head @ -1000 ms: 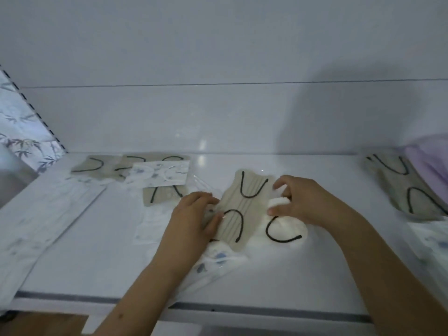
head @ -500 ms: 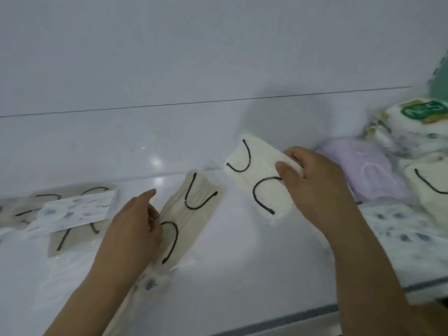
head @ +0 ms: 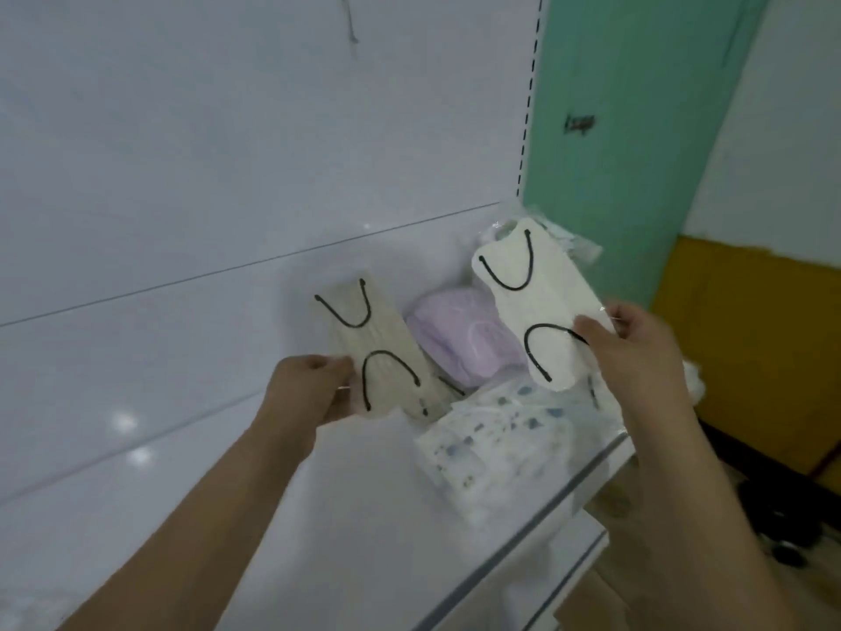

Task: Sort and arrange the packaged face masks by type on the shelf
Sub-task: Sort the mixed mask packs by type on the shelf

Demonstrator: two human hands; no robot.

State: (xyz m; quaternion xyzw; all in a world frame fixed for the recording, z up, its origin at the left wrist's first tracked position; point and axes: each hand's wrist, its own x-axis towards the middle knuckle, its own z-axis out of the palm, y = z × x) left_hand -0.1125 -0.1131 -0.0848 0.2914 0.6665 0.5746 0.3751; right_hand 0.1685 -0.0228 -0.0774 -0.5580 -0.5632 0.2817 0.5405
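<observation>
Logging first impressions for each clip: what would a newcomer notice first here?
Two packaged masks with black ear loops held up over the shelf: a beige mask in the left hand and a white mask in the right hand. Between them, a lilac mask pack lies at the back.

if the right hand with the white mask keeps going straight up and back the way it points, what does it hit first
Probably the crinkled clear packaging at the shelf's back corner, just beyond the white mask the right hand holds. Depth is unclear, so the white back panel may come first.
</observation>
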